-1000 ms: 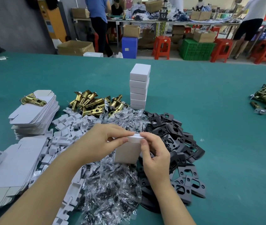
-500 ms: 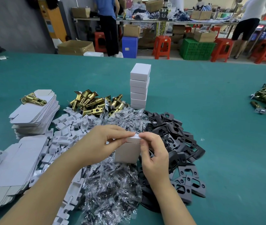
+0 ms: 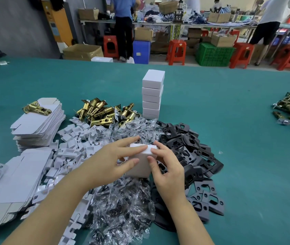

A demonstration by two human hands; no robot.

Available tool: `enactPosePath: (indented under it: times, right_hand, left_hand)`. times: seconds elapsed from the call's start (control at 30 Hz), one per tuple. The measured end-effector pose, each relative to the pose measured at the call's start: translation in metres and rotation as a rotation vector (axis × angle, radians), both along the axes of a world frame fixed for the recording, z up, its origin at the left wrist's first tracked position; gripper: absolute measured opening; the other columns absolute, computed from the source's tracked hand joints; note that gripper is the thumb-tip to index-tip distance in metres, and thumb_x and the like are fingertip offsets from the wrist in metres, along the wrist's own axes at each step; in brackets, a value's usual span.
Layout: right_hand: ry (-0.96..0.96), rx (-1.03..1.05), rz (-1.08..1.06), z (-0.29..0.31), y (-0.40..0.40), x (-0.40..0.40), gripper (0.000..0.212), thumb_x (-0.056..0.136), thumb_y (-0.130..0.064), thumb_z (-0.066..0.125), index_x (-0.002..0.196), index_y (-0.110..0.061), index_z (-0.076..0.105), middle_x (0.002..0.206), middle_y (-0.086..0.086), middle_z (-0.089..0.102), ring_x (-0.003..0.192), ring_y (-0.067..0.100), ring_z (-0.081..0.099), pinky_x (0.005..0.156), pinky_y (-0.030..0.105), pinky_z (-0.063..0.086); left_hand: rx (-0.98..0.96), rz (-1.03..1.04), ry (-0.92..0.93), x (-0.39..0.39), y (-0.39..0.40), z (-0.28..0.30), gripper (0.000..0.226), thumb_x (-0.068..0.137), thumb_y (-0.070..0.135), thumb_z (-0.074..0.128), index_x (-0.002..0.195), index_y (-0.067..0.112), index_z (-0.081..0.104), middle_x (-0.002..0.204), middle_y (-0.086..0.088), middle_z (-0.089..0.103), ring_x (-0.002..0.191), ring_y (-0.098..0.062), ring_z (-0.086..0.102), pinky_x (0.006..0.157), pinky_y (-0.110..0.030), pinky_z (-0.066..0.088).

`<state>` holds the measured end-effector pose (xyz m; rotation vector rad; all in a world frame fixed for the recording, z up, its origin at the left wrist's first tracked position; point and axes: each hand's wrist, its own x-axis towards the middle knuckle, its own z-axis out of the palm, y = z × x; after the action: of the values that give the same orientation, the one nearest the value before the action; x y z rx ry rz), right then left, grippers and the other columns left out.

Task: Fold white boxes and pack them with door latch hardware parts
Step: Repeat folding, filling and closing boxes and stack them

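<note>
Partly hidden white box (image 3: pixel 139 167), left hand (image 3: pixel 112 160) flat-fingered across it, right hand (image 3: pixel 167 167) pinching its lid edge

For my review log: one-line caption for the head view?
Both hands hold a white box over bagged parts, near a stack of boxes.
</note>
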<state>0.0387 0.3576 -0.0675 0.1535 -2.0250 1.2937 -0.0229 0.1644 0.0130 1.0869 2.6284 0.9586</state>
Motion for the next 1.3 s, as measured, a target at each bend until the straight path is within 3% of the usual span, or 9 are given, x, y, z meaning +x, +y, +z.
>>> enactPosePath:
  times: [0.1,0.23,0.4,0.5,0.8,0.97,1.03,1.17,1.3]
  right_hand:
    - [-0.023,-0.023,0.017,0.001,-0.001,-0.001,0.026,0.098,-0.031,0.062,0.117,-0.015,0.07,0.128,-0.022,0.062,0.115,0.009,0.068,0.094,0.035,0.058]
    - [-0.051,-0.037,0.049,0.0,-0.001,-0.001,0.022,0.098,-0.02,0.066,0.12,-0.016,0.069,0.125,-0.023,0.064,0.111,0.003,0.068,0.093,0.03,0.058]
    - [-0.005,-0.028,0.062,0.0,-0.006,0.0,0.029,0.097,-0.012,0.065,0.124,-0.021,0.067,0.131,-0.028,0.058,0.123,0.005,0.064,0.101,0.026,0.054]
    - [-0.009,-0.038,0.056,0.0,-0.007,0.001,0.034,0.095,-0.005,0.064,0.125,-0.022,0.066,0.132,-0.026,0.058,0.125,0.002,0.062,0.102,0.025,0.053]
    - [-0.334,-0.186,0.203,0.002,-0.005,0.001,0.058,0.1,-0.021,0.058,0.147,-0.046,0.035,0.139,-0.021,0.061,0.13,-0.002,0.057,0.101,0.014,0.048]
    - [-0.487,-0.057,0.245,-0.004,-0.006,-0.006,0.043,0.095,-0.022,0.07,0.132,-0.036,0.053,0.112,-0.02,0.068,0.101,0.003,0.065,0.08,0.016,0.05]
    - [-0.429,-0.043,0.215,-0.003,-0.008,-0.005,0.04,0.094,-0.014,0.069,0.123,-0.039,0.055,0.108,-0.022,0.065,0.098,0.003,0.064,0.079,0.014,0.048]
    - [-0.186,0.014,0.115,-0.002,-0.011,-0.004,0.046,0.092,0.004,0.064,0.127,-0.026,0.06,0.125,-0.013,0.063,0.121,0.009,0.059,0.102,0.032,0.05]
    - [-0.067,0.095,0.018,-0.005,-0.01,-0.006,0.048,0.082,0.02,0.061,0.122,-0.005,0.067,0.141,0.004,0.056,0.144,0.026,0.045,0.117,0.055,0.038]
  left_hand:
    - [-0.007,-0.001,0.085,0.002,0.001,-0.002,0.043,0.093,0.06,0.042,0.135,0.065,0.048,0.156,0.036,0.027,0.125,0.013,0.044,0.103,-0.015,0.038]
    - [-0.042,0.032,0.334,0.003,0.002,-0.001,0.041,0.1,0.031,0.06,0.14,0.037,0.06,0.145,0.009,0.055,0.124,-0.014,0.057,0.095,-0.037,0.054]
    - [-0.394,0.074,0.286,0.002,0.024,0.01,0.076,0.102,0.048,0.048,0.161,0.039,0.001,0.13,0.015,0.047,0.092,-0.008,0.051,0.072,-0.026,0.047]
    - [-0.56,0.152,0.356,0.004,0.034,0.014,0.061,0.101,0.05,0.049,0.152,0.036,0.018,0.127,0.009,0.051,0.103,-0.016,0.058,0.068,-0.03,0.041]
    - [-0.571,0.118,0.329,0.001,0.048,0.022,0.054,0.104,0.05,0.04,0.152,0.042,0.016,0.129,0.003,0.054,0.119,-0.021,0.053,0.088,-0.037,0.05]
    - [-0.422,0.113,0.091,-0.004,0.037,0.033,0.017,0.098,0.052,0.05,0.112,0.043,0.046,0.104,0.017,0.055,0.098,-0.01,0.057,0.082,-0.034,0.049]
    - [-0.424,0.165,0.133,-0.002,0.034,0.037,0.044,0.087,0.079,0.037,0.094,0.037,0.049,0.091,0.015,0.057,0.081,-0.005,0.056,0.071,-0.032,0.049]
    - [-0.495,0.272,0.238,0.006,0.031,0.042,0.074,0.075,0.092,0.017,0.096,0.034,0.058,0.089,0.013,0.055,0.08,-0.005,0.055,0.074,-0.033,0.052]
    - [-0.483,0.194,0.059,0.007,0.026,0.038,0.066,0.078,0.084,0.047,0.122,0.038,0.063,0.102,0.014,0.068,0.086,-0.004,0.062,0.078,-0.033,0.056]
